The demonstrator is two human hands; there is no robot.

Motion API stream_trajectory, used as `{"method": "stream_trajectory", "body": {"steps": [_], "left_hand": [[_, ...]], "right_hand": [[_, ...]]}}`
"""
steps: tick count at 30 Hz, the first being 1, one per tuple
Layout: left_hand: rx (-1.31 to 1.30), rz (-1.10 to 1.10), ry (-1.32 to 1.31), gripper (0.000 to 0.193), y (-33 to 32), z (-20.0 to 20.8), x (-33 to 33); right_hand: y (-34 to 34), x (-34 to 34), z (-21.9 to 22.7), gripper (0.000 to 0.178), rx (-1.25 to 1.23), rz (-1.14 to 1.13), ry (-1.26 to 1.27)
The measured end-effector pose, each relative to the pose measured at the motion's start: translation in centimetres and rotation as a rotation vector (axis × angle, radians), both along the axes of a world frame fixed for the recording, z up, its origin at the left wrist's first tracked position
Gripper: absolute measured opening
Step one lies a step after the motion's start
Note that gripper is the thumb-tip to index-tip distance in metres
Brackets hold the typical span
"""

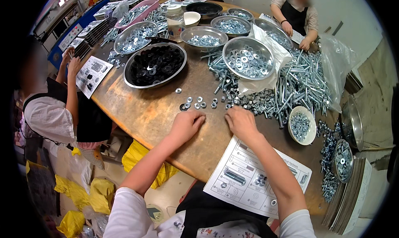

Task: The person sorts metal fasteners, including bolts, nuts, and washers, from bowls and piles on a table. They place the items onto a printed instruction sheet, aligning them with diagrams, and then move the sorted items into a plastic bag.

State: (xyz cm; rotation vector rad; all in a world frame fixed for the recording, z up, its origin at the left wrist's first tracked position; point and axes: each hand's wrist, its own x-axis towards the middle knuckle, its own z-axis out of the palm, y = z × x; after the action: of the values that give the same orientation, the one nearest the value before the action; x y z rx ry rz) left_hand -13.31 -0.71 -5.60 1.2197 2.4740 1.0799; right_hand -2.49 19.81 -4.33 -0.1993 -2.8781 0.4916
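My left hand rests on the wooden table, its fingers curled in. Just beyond it lies a small group of hex nuts and washers. Any item inside that hand is hidden. To its right, my right hand bends its fingers down to the tabletop at the edge of a heap of loose hex nuts; what its fingertips hold, if anything, does not show. Below my right forearm lies a printed hardware sheet with bolts, nuts and washers placed on its pictures.
A bowl of black washers stands ahead left, a steel bowl of silver washers ahead right. Long bolts pile beside a white bowl of small hardware. Co-workers sit left and far right. Stacked sheets stand at right.
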Motion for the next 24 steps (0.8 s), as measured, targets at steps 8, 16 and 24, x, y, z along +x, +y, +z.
{"method": "stream_trajectory", "body": {"steps": [8,16,24], "left_hand": [[0.061,-0.013,-0.019,0.014,-0.8,0.5,1.0],[0.201,0.165,0.019,0.018,-2.2,-0.2,-2.3],[-0.218,0.158,0.299,0.015,-1.3,2.3,-5.0]], "right_hand": [[-4.0,-0.9,1.4,0.019,-0.538,0.018,-0.233],[-5.6,-1.5,0.3,0.019,-0.628,-0.089,-0.166],[-5.8,-2.4,-0.8,0.018,-0.345,-0.005,0.099]]}}
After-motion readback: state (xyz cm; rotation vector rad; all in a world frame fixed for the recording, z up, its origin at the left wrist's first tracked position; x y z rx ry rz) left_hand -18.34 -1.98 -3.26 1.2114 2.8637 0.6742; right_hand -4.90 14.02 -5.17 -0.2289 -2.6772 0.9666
